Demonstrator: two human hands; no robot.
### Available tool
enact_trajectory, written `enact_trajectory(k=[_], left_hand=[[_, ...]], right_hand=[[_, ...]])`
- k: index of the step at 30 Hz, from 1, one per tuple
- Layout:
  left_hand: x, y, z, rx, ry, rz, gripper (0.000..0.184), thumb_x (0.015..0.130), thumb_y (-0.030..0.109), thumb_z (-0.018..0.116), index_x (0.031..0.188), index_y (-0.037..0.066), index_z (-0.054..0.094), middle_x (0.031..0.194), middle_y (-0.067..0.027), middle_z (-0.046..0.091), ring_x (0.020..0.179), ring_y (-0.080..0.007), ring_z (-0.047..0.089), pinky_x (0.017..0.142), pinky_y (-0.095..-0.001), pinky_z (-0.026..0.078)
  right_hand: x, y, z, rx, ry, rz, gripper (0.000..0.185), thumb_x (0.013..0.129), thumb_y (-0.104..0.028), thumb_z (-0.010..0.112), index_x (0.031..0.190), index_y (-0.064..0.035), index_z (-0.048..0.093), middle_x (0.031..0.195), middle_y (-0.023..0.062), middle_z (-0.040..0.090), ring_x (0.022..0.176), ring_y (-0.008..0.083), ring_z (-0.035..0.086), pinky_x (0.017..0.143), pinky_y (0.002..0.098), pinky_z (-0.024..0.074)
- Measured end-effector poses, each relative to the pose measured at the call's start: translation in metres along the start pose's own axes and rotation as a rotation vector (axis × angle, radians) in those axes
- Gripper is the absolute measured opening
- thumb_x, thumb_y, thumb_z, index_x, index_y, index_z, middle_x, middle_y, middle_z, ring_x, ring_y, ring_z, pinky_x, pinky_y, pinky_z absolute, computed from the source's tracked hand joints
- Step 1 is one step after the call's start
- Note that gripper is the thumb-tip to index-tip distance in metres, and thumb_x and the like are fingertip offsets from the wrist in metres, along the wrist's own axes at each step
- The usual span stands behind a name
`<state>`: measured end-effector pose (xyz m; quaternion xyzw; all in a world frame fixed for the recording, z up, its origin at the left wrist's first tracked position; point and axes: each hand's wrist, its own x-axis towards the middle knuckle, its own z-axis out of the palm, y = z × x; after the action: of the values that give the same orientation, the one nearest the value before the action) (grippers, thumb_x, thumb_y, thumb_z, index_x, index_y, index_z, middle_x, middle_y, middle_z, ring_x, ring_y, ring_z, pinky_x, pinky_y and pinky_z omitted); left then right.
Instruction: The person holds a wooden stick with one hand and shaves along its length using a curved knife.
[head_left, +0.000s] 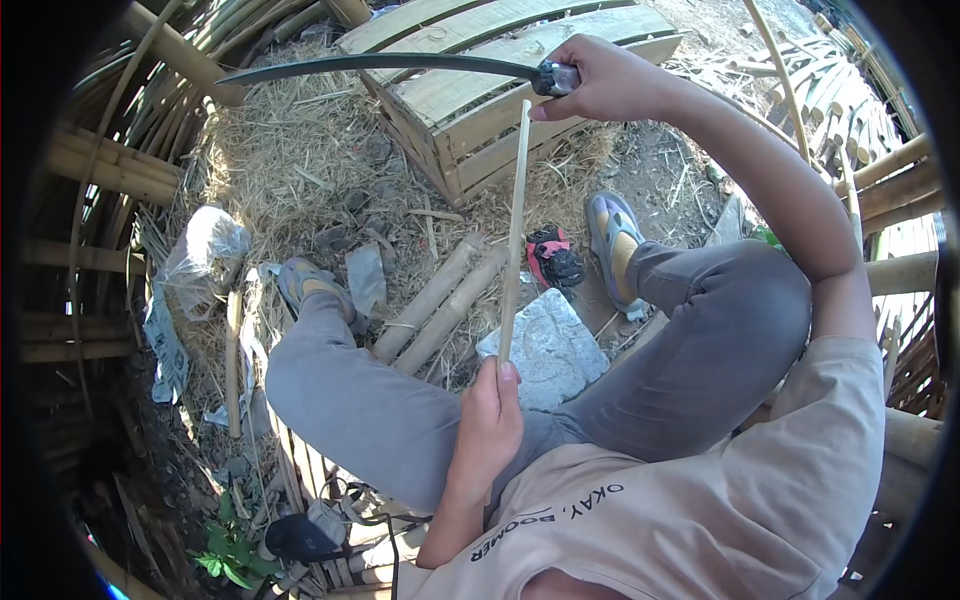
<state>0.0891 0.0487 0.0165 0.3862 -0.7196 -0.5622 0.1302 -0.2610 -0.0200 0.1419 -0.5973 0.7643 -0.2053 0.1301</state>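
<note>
My right hand point(600, 82) is raised in front of me, its fingers wrapped round the handle of a machete point(400, 63). The long, narrow, slightly curved dark blade points left. My left hand point(490, 415) grips the lower end of a thin, pale bamboo strip point(517, 230) near my lap. The strip stands almost upright, its top end close to my right thumb and the machete's handle; whether they touch I cannot tell. Below the strip, a pale stone block point(550, 350) lies between my legs.
A slatted wooden crate point(440, 120) stands ahead on straw. Cut bamboo poles point(440, 295) and a black and pink object point(553, 258) lie between my feet. A clear plastic bag point(210, 245) sits at left, a dark pouch point(300, 537) at lower left. Bamboo poles point(830, 95) are heaped at right.
</note>
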Motion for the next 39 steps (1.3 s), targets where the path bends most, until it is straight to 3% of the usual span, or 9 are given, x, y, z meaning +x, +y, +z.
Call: enact_trajectory(k=[1,4,6,14,15,19,29,32,39], left_hand=[[0.001,0.003,-0.003,0.054,-0.011,-0.005,0.029,0.109,0.021,0.041,0.095,-0.002,0.052,0.064,-0.0203,0.055,0.058,-0.0367,0.058,0.057,-0.0466,0.042],[0.005,0.01,-0.005,0.151,-0.002,-0.027,0.028,0.108,0.02,0.041,0.095,-0.003,0.052,0.065,-0.0252,0.056,0.062,-0.0458,0.058,0.058,-0.0509,0.041],[0.01,0.016,-0.006,0.144,0.067,-0.042,0.029,0.108,0.019,0.041,0.094,-0.004,0.051,0.065,-0.0268,0.056,0.063,-0.0487,0.058,0.058,-0.0529,0.04],[0.04,0.028,-0.001,0.193,0.235,0.024,0.029,0.107,0.019,0.043,0.09,-0.004,0.049,0.064,-0.027,0.055,0.061,-0.0495,0.056,0.058,-0.0545,0.038],[0.046,0.026,0.001,0.2,0.253,0.04,0.029,0.107,0.019,0.043,0.09,-0.004,0.05,0.064,-0.0271,0.055,0.061,-0.0497,0.055,0.058,-0.0547,0.038],[0.055,0.0,0.017,0.168,0.237,-0.002,0.029,0.107,0.019,0.041,0.091,-0.005,0.05,0.066,-0.0274,0.056,0.063,-0.0517,0.055,0.06,-0.0563,0.038],[0.051,-0.003,0.022,0.3,0.132,-0.147,0.024,0.106,0.016,0.041,0.102,-0.007,0.047,0.071,-0.0327,0.061,0.072,-0.0528,0.063,0.061,-0.0597,0.045],[0.05,-0.005,0.024,0.339,0.128,-0.143,0.023,0.106,0.015,0.042,0.104,-0.007,0.046,0.069,-0.0322,0.061,0.07,-0.0524,0.063,0.059,-0.0595,0.046],[0.048,-0.007,0.028,0.369,0.113,-0.161,0.024,0.105,0.017,0.046,0.105,-0.007,0.045,0.07,-0.032,0.062,0.071,-0.0522,0.064,0.061,-0.0595,0.047]], right_hand=[[-0.001,-0.007,-0.004,0.028,-0.081,0.029,0.039,0.078,-0.037,0.085,0.093,-0.0019,0.076,0.075,0.009,0.071,0.069,0.0168,0.066,0.064,0.0322,0.0523],[0.002,-0.006,0.002,-0.014,-0.07,-0.065,0.038,0.079,-0.036,0.086,0.085,-0.002,0.069,0.07,0.0022,0.059,0.063,0.0118,0.055,0.059,0.031,0.0419],[0.003,-0.003,0.006,-0.023,-0.089,-0.088,0.038,0.079,-0.035,0.085,0.082,-0.0006,0.069,0.066,0.0053,0.059,0.059,0.0177,0.055,0.059,0.0349,0.0429],[0.002,0.023,0.048,0.0,-0.113,-0.184,0.04,0.08,-0.035,0.083,0.078,0.0016,0.067,0.063,0.0133,0.062,0.059,0.0286,0.06,0.061,0.0402,0.0459],[-0.001,0.018,0.046,-0.077,-0.201,-0.087,0.034,0.081,-0.035,0.08,0.088,-0.0018,0.072,0.079,0.0174,0.07,0.078,0.0339,0.069,0.073,0.0432,0.0533],[0.003,0.029,0.059,-0.103,-0.249,-0.123,0.034,0.081,-0.035,0.081,0.085,-0.0027,0.071,0.076,0.0192,0.069,0.079,0.0375,0.069,0.073,0.0464,0.0535],[-0.005,0.025,0.082,-0.291,-0.385,-0.236,0.028,0.082,-0.033,0.078,0.088,-0.0056,0.073,0.083,0.0183,0.071,0.085,0.0379,0.07,0.077,0.0488,0.0552],[-0.003,0.039,0.097,-0.269,-0.367,-0.258,0.03,0.085,-0.032,0.076,0.081,-0.003,0.068,0.069,0.0141,0.066,0.075,0.0368,0.068,0.068,0.0485,0.0522],[-0.003,0.036,0.1,-0.328,-0.379,-0.222,0.031,0.085,-0.036,0.076,0.081,-0.005,0.072,0.072,0.0151,0.068,0.075,0.0371,0.069,0.07,0.0477,0.0549]])
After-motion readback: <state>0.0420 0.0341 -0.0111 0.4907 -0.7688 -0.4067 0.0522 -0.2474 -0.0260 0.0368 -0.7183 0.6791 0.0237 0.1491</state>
